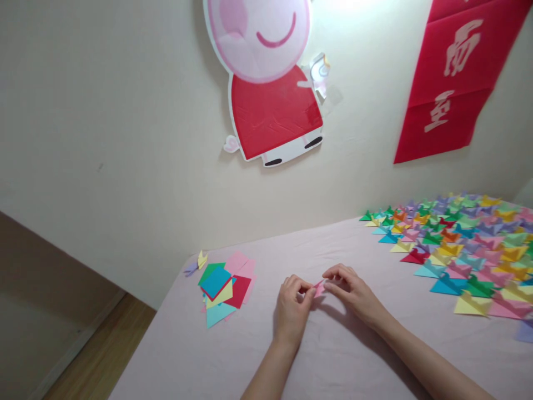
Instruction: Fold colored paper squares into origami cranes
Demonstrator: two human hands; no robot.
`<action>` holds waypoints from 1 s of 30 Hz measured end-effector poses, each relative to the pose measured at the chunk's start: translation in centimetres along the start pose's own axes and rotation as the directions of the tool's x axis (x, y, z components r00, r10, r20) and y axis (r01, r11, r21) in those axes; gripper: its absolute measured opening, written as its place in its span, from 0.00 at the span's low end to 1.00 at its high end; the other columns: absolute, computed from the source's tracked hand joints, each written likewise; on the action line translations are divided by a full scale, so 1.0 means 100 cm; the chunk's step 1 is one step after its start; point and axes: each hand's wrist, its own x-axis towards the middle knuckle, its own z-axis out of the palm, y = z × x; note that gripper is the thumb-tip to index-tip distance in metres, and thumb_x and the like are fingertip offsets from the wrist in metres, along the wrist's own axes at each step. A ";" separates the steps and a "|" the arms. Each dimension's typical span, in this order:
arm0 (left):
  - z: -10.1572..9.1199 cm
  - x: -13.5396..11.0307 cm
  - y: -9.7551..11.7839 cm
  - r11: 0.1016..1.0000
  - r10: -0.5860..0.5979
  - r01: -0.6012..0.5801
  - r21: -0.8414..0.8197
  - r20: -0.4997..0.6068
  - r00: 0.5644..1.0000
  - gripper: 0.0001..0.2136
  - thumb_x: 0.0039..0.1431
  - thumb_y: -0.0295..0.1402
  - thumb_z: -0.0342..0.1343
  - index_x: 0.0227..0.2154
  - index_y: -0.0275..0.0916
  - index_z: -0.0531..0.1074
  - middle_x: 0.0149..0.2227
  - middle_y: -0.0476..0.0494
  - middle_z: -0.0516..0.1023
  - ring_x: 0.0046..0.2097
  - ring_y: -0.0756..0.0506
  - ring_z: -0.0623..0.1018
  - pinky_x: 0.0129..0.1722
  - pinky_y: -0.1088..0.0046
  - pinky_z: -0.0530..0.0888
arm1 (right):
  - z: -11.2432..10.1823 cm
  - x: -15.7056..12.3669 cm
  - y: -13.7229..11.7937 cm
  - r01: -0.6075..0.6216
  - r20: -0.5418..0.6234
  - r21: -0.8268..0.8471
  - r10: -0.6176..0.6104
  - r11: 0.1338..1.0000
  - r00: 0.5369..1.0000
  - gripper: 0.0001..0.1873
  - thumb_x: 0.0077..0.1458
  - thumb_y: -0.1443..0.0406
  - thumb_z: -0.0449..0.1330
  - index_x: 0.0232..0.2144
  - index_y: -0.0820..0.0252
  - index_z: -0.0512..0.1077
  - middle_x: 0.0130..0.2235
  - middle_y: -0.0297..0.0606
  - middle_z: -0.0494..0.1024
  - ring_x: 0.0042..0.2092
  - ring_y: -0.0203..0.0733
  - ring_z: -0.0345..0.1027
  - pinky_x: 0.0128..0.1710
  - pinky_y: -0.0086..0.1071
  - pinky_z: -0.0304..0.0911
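Observation:
A small pink folded paper piece sits between my two hands, just above the pale pink tabletop. My left hand pinches its left side with the fingers closed. From the right, my right hand pinches the other end with its fingertips. Most of the paper is hidden by my fingers.
A loose stack of coloured paper squares lies to the left, with two small folded pieces at the table's far left corner. Several rows of folded coloured paper figures cover the right side. A wall with a cartoon cut-out and a red banner stands behind.

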 end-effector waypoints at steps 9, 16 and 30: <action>0.003 -0.001 0.000 0.999 0.009 -0.007 -0.038 0.058 0.998 0.05 0.60 0.31 0.60 0.28 0.41 0.74 0.32 0.50 0.75 0.37 0.46 0.71 0.39 0.70 0.64 | 0.006 -0.004 -0.006 0.057 0.077 0.127 -0.067 0.990 0.995 0.11 0.57 0.57 0.61 0.26 0.54 0.76 0.33 0.36 0.72 0.41 0.46 0.65 0.44 0.40 0.58; 0.002 -0.001 0.001 0.999 0.018 -0.016 -0.031 0.044 0.999 0.08 0.60 0.31 0.60 0.25 0.41 0.73 0.30 0.49 0.75 0.37 0.45 0.71 0.40 0.69 0.64 | 0.006 -0.003 -0.005 0.086 0.090 0.118 -0.097 0.989 0.991 0.09 0.57 0.59 0.61 0.27 0.54 0.77 0.34 0.36 0.73 0.43 0.47 0.65 0.46 0.40 0.58; 0.002 0.001 -0.007 0.989 -0.054 0.068 -0.128 0.108 0.993 0.06 0.57 0.30 0.60 0.24 0.40 0.74 0.27 0.51 0.72 0.33 0.47 0.70 0.36 0.72 0.64 | 0.003 -0.001 -0.005 0.045 0.095 0.108 -0.055 0.993 0.994 0.12 0.55 0.57 0.62 0.23 0.55 0.75 0.30 0.35 0.74 0.38 0.44 0.67 0.42 0.38 0.59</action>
